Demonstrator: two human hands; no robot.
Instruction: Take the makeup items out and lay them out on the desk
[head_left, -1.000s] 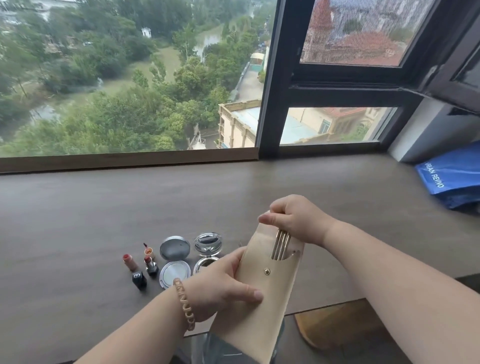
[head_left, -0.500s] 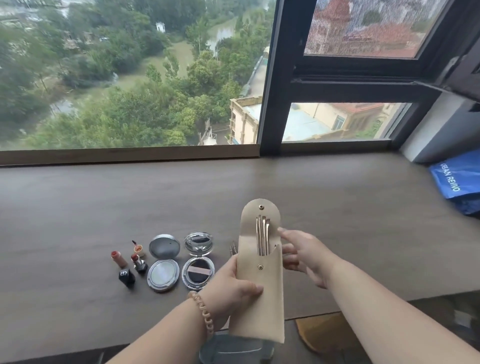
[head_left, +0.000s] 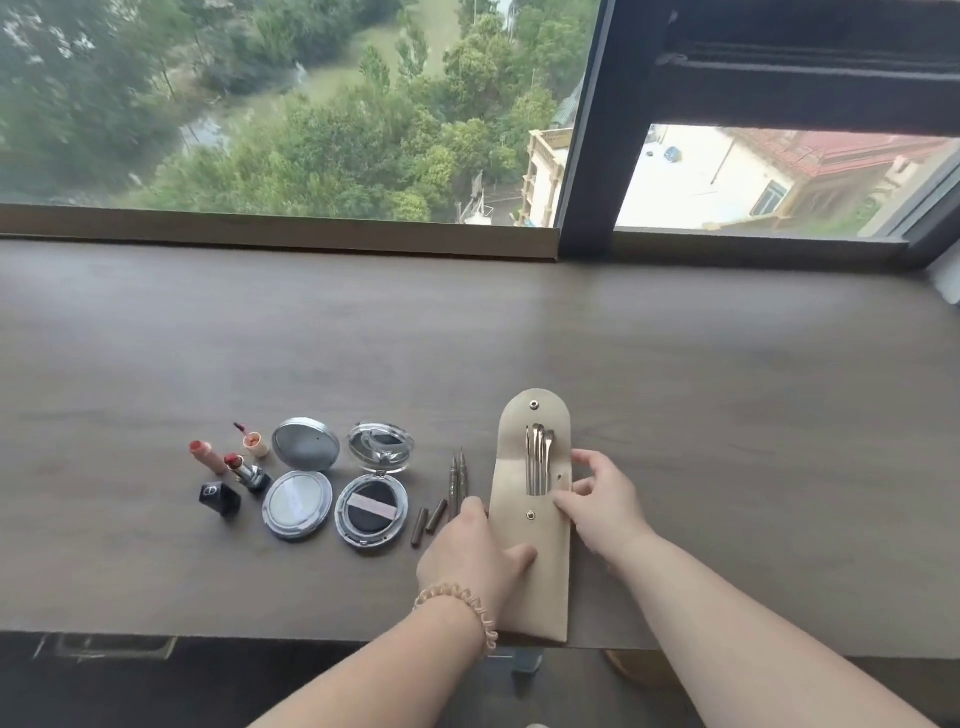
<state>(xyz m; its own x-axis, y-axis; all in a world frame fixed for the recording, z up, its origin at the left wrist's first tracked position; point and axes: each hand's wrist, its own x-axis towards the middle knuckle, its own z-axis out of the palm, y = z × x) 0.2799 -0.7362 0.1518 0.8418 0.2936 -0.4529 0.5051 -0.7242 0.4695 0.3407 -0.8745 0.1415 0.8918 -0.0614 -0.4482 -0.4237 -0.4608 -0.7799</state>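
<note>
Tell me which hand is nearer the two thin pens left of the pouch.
Left. The left hand sits by the pens, gripping the pouch at its left edge; the right hand is beyond the pouch, at its right edge.

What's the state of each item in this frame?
Beige pouch: flap open, lying on desk.
Metal tools: inside pouch.
Silver compact: open.
Clear compact: open.
Silver lipstick: uncapped.
Two pencils: uncapped.
Left hand: holds pouch.
Right hand: holds pouch.
</note>
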